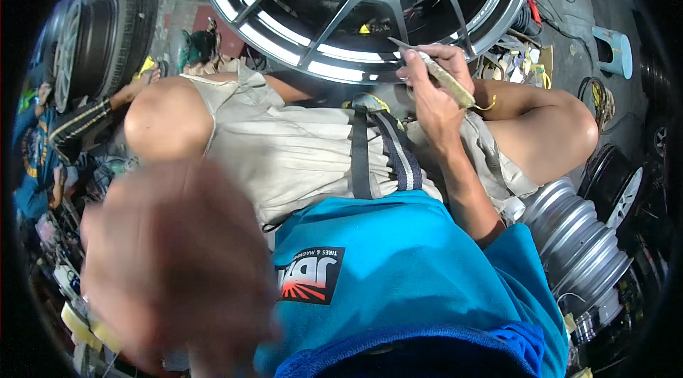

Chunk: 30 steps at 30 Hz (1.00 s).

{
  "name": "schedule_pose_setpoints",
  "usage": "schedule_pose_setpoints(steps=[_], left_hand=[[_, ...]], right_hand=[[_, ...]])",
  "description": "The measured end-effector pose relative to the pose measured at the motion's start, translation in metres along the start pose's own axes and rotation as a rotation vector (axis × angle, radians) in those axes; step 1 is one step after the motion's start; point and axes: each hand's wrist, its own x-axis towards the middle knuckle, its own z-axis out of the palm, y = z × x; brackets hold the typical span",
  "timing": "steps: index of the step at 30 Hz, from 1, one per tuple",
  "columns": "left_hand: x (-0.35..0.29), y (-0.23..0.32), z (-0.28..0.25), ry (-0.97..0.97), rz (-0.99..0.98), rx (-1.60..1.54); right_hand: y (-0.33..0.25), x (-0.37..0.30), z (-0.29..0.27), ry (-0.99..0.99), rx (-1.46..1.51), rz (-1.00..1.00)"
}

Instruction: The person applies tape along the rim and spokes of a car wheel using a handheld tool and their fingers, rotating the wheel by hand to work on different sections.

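My right hand (435, 79) is closed around a slim knife (449, 83) with a pale yellowish, worn-looking handle. Its thin pointed blade reaches toward the near rim of a silver multi-spoke wheel (384, 15). Whether the tip touches the metal, I cannot tell. That wheel lies in front of my legs, its spokes facing up at me. Raised close to the camera at lower left, my left hand (178, 264) is large and smeared by motion. Its fingers cannot be made out, nor whether anything is in them.
A tyre on a wheel (117, 40) stands at left, beside another person's leg (82, 125). To the right are a light blue stool (613, 53), tape and paper scraps (523, 61), a ribbed silver wheel barrel (573, 235) and a dark wheel (615, 186). Clutter lines the lower left.
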Motion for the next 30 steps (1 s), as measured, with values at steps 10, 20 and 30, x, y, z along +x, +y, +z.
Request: schedule_pose_setpoints(steps=[10, 20, 30], left_hand=[[0.010, 0.125, 0.029, -0.187, -0.279, 0.313], [0.053, 0.124, 0.006, -0.422, -0.044, 0.106], [0.061, 0.149, 0.018, -0.516, -0.070, 0.238]], right_hand=[[-0.014, 0.001, -0.028, 0.102, 0.047, -0.034], [-0.012, 0.003, -0.028, 0.078, 0.099, -0.037], [-0.016, -0.003, -0.030, 0.076, 0.116, -0.096]])
